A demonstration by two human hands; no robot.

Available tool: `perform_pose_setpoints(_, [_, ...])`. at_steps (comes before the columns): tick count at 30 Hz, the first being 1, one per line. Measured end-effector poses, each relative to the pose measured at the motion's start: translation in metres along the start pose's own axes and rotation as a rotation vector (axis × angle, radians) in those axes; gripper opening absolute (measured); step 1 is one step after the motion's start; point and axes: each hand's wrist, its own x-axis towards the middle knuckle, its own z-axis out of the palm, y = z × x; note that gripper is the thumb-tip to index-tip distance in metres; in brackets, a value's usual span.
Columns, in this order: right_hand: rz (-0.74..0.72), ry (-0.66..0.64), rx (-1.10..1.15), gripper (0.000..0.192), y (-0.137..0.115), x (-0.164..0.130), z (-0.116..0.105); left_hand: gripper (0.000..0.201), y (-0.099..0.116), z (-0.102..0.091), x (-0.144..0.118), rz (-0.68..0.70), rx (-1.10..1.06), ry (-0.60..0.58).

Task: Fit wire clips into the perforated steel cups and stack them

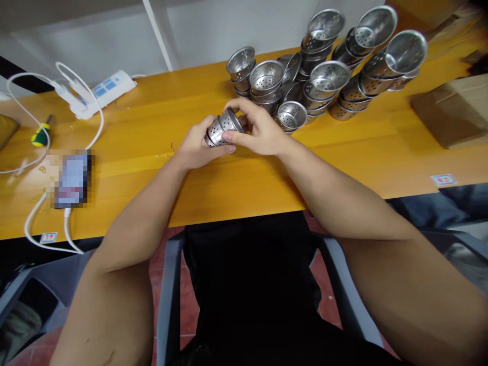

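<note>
Between my two hands is a short stack of perforated metal cups [221, 129], tilted on its side above the wooden table. My left hand [196, 145] wraps the lower end of the stack, thumb along its near side. With thumb and fingers, my right hand [259, 127] grips the rim end, which faces right. Just beyond my right hand stand several stacks of similar cups, among them a small cup [292, 116], a nearer stack [267, 81] and a taller stack [404, 53]. How many cups I hold is hard to make out.
A cardboard box [453, 112] sits at the right. On the left lie a phone [72, 179] on a white cable, a power strip [104, 94] and a green-and-yellow screwdriver [40, 135]. The table's front edge runs below my forearms, and a wall stands behind.
</note>
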Motion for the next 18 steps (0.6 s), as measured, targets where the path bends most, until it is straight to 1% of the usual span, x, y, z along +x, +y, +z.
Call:
perform_pose_setpoints(3, [-0.002,-0.002,0.056,0.099,-0.005,0.000,-0.006,0.089,0.009,0.001,-0.004,-0.038,-0.138,-0.057])
perform_pose_setpoints(5, [0.008,0.008,0.062,0.099,-0.007,-0.001,-0.011,0.089,0.014,0.003,-0.005,-0.047,-0.155,-0.060])
perform_pose_setpoints(8, [0.006,0.044,-0.004,0.097,-0.004,-0.002,-0.014,0.096,0.013,0.003,-0.003,-0.041,-0.029,0.043])
perform_pose_setpoints(10, [-0.016,0.062,-0.059,0.096,0.001,-0.003,-0.013,0.103,0.004,-0.001,0.002,-0.057,0.061,0.126])
perform_pose_setpoints(12, [-0.035,0.059,-0.095,0.098,0.008,-0.004,-0.012,0.108,-0.010,-0.011,0.007,-0.093,0.122,0.203])
perform_pose_setpoints(15, [-0.015,-0.011,-0.151,0.105,0.021,-0.005,-0.012,0.110,-0.029,-0.040,0.011,-0.155,0.212,0.329])
perform_pose_setpoints(17, [0.023,-0.074,-0.197,0.109,0.029,-0.006,-0.012,0.109,-0.034,-0.063,0.010,-0.217,0.312,0.358])
perform_pose_setpoints(18, [0.041,-0.098,-0.215,0.111,0.032,-0.006,-0.011,0.107,-0.034,-0.073,0.009,-0.261,0.369,0.341])
